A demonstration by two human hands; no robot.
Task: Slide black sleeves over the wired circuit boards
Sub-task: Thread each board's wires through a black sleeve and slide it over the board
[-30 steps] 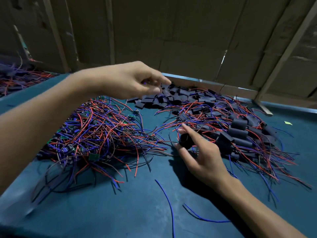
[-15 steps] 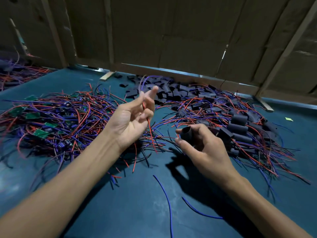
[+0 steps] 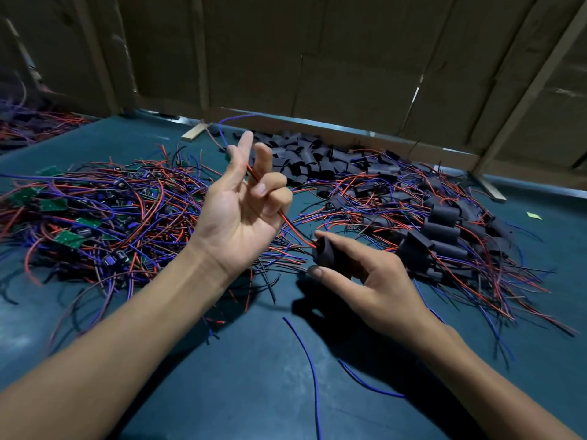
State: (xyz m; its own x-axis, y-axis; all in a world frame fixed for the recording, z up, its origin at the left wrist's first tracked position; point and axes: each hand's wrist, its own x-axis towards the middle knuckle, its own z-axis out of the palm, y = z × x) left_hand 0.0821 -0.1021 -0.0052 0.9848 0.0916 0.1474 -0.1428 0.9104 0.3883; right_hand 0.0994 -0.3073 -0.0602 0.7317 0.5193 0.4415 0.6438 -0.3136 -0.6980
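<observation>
Black sleeve [image 3: 324,255] pinched in right hand [image 3: 374,281], centre of table [image 3: 254,376]; red wire [image 3: 287,219] runs from its mouth up to left hand [image 3: 241,211], palm up, curled fingers gripping wire, index raised. Board itself hidden. Sleeved pile [image 3: 444,236] far right looks done; bare boards heap [image 3: 79,214] on left is big, loose sleeves [image 3: 305,157] at far edge, so lots left

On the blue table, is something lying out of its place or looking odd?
Yes. Two loose blue wires lie alone on the table between the forearms, apart from the piles, with no board attached.
</observation>
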